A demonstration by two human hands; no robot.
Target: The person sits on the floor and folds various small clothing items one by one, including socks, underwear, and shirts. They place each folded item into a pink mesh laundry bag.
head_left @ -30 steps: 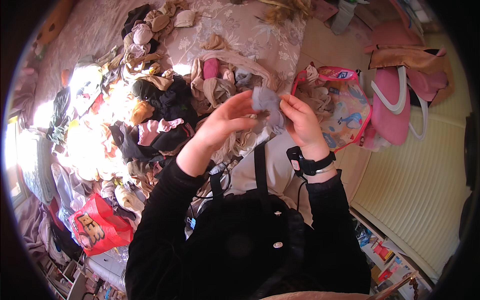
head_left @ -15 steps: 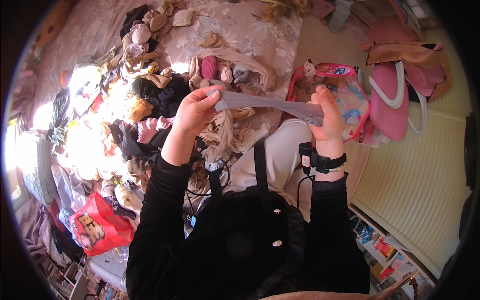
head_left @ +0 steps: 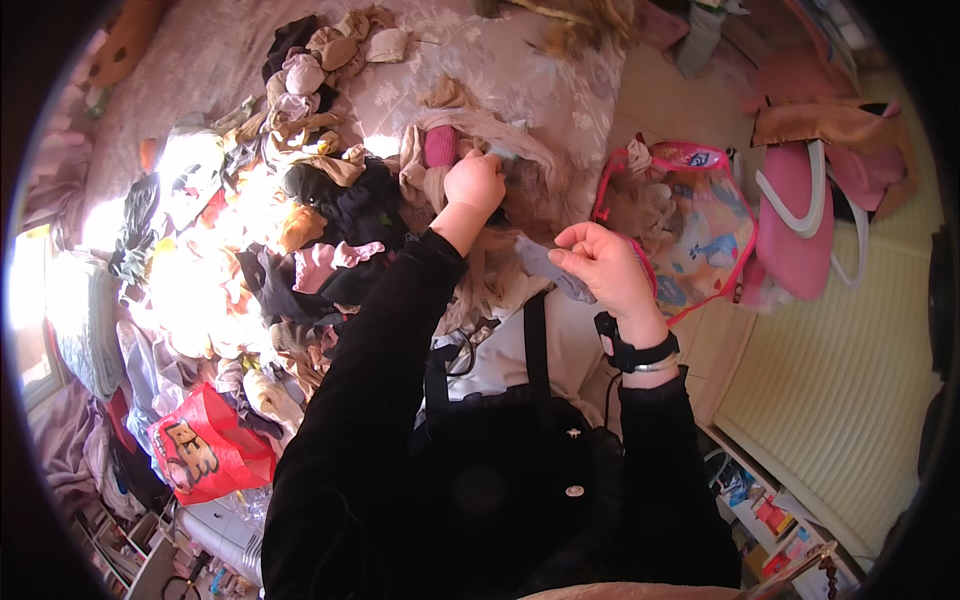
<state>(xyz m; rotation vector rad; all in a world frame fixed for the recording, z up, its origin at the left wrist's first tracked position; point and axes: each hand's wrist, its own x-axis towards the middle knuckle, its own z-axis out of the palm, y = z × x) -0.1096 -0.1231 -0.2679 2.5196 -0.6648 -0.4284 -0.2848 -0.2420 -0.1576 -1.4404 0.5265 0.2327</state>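
Note:
My right hand point(head_left: 605, 268) pinches a thin grey sock point(head_left: 545, 266), which hangs to the left of its fingers above my lap. Farther up and to the left, my left hand point(head_left: 476, 188) reaches into the heap with its fingers curled in. Its fingertips are against the greyish fabric beside a ribbed pink rolled sock point(head_left: 440, 147); what they grip is mostly hidden. A long beige stocking point(head_left: 515, 138) curves around just beyond that hand.
Dark clothing point(head_left: 355, 205) and many socks lie heaped on the patterned bedspread point(head_left: 480, 55). A clear bag with pink trim point(head_left: 715, 235) stands at the right, some fabric inside. A red bag point(head_left: 210, 445) sits at lower left. Pink bags point(head_left: 790, 235) are beyond the clear one.
My left hand has let go of the grey sock's end and moved forward and right to the heap. My right hand has lowered and moved left, still holding the sock, now slack.

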